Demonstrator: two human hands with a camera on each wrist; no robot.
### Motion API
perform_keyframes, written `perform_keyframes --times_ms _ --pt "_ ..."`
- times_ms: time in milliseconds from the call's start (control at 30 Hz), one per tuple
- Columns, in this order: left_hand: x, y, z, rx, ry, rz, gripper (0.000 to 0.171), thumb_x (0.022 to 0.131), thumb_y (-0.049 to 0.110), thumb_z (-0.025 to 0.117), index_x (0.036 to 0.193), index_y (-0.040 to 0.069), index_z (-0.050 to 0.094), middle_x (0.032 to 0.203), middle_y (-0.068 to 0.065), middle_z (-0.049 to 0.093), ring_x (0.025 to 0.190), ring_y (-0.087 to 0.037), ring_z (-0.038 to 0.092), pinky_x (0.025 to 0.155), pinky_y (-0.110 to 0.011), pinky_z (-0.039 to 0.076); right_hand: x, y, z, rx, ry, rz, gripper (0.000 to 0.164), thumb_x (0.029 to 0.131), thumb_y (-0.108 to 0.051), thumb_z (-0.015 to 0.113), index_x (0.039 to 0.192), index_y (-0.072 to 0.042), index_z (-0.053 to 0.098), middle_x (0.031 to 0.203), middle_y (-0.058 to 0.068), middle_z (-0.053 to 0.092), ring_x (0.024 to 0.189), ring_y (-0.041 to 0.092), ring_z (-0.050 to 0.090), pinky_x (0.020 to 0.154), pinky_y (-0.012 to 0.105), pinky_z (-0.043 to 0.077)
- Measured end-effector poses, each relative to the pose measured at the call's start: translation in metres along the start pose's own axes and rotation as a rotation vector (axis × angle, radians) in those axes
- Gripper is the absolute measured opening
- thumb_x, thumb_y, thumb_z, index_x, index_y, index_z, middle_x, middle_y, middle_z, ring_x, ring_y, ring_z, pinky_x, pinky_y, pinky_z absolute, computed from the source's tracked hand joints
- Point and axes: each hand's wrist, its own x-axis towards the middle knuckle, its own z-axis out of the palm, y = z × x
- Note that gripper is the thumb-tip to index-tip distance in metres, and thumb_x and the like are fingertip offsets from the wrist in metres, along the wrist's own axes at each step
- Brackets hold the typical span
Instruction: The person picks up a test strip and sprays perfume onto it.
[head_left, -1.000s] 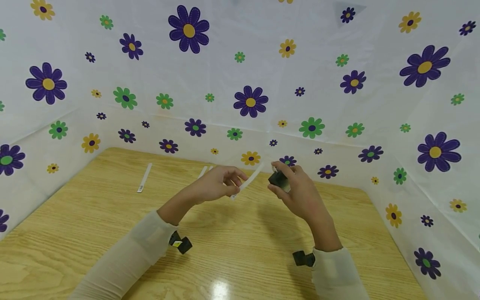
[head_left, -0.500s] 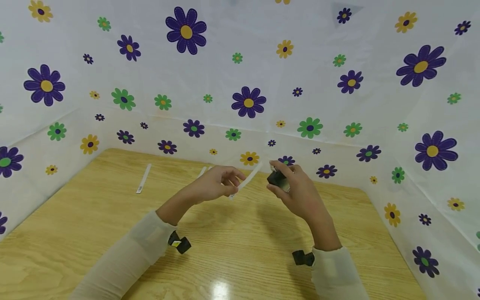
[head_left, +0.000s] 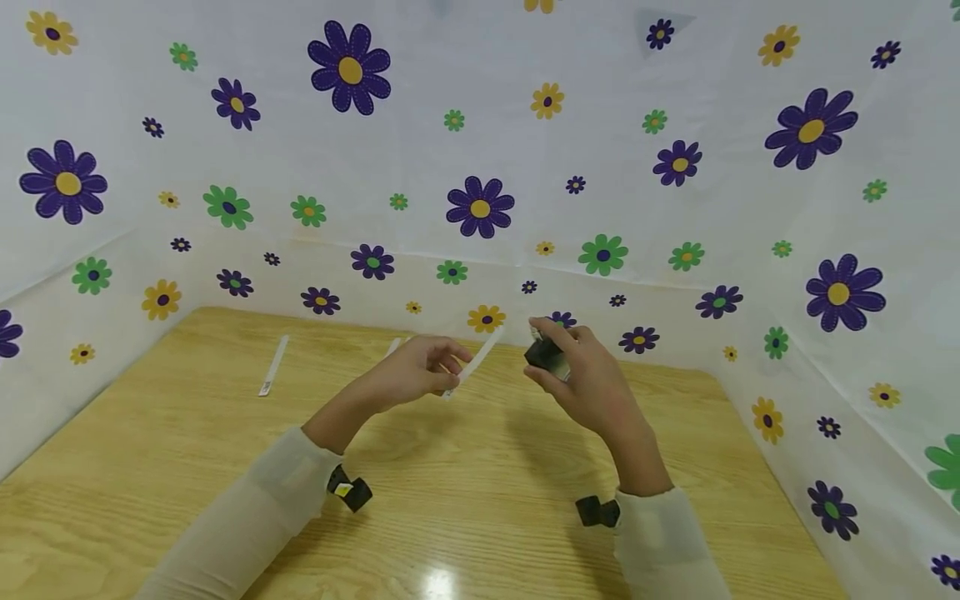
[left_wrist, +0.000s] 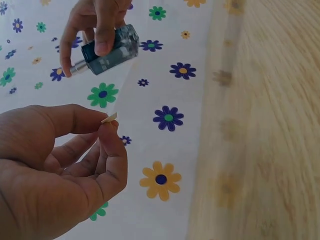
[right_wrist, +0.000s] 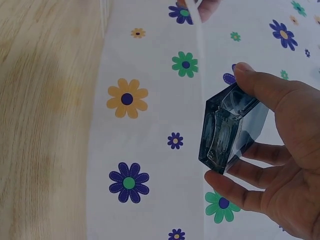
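Observation:
My left hand [head_left: 408,373] pinches the labelled lower end of a white paper test strip [head_left: 482,353] between thumb and index finger. The strip slants up to the right, above the table. Opposite it, my right hand [head_left: 600,392] grips a blue-tinted glass perfume bottle [left_wrist: 120,52], its index fingertip on the silver spray nozzle [left_wrist: 78,68]. In the left wrist view the bottle is tilted, nozzle end lower left, and the pinched strip end [left_wrist: 109,119] shows almost edge-on. The right wrist view looks at the bottle's thick glass base [right_wrist: 220,135], held between thumb and fingers. A gap separates bottle and strip.
Another white strip [head_left: 274,365] lies on the wooden table [head_left: 480,500] at the left. Further strips [head_left: 393,346] lie partly hidden behind my left hand. A white flower-printed sheet [head_left: 420,142] rises at the back and both sides.
The whole head view has shifted slightly, so the scene sits further left in it. Both hands keep their hold on strip and bottle, with nearly the same gap between them.

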Motion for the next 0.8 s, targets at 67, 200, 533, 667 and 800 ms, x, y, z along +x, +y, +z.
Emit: perform_keyframes --times_ms 67,200,533,667,800 --pt "0.001 -0.004 -0.002 -0.019 0.005 -0.018 0.032 0.099 0.000 0.063 0.130 0.003 0.062 0.110 -0.016 0.063 0.095 -0.025 0.065 0.085 -0.042 0.059 0.000 0.000 0.000 0.001 -0.001 0.002 0.065 0.093 -0.034 0.077 0.151 -0.023 0.049 0.114 0.021 0.060 0.092 0.030 0.062 0.074 0.045 0.056" --pt "0.005 -0.015 -0.005 -0.015 0.033 -0.064 0.032 0.100 0.001 0.062 0.132 0.002 0.061 0.111 -0.016 0.063 0.096 -0.025 0.066 0.084 -0.037 0.059 0.000 0.000 0.001 0.006 -0.002 0.004 0.065 0.094 -0.035 0.077 0.152 -0.023 0.049 0.114 0.020 0.059 0.089 0.029 0.061 0.073 0.044 0.055" --pt "0.022 -0.044 -0.011 -0.017 0.114 -0.207 0.034 0.100 0.002 0.063 0.133 0.000 0.060 0.115 -0.017 0.062 0.095 -0.024 0.067 0.084 -0.037 0.059 -0.001 0.001 -0.001 0.016 0.007 0.000 0.066 0.094 -0.034 0.077 0.152 -0.022 0.049 0.111 0.018 0.059 0.085 0.026 0.057 0.070 0.040 0.052" --pt "0.028 -0.053 -0.012 -0.035 0.138 -0.254 0.036 0.098 0.000 0.064 0.134 -0.002 0.059 0.111 -0.017 0.063 0.090 -0.023 0.066 0.079 -0.033 0.059 -0.001 0.001 -0.002 0.017 0.009 -0.002 0.066 0.093 -0.034 0.077 0.151 -0.022 0.049 0.112 0.019 0.060 0.085 0.026 0.058 0.070 0.041 0.053" --pt "0.031 -0.058 -0.013 -0.002 0.157 -0.273 0.037 0.097 -0.001 0.064 0.134 -0.004 0.059 0.109 -0.018 0.066 0.084 -0.022 0.066 0.072 -0.030 0.057 -0.001 0.000 -0.004 0.014 0.011 -0.005 0.066 0.093 -0.033 0.078 0.151 -0.021 0.049 0.112 0.019 0.060 0.086 0.027 0.059 0.071 0.042 0.053"
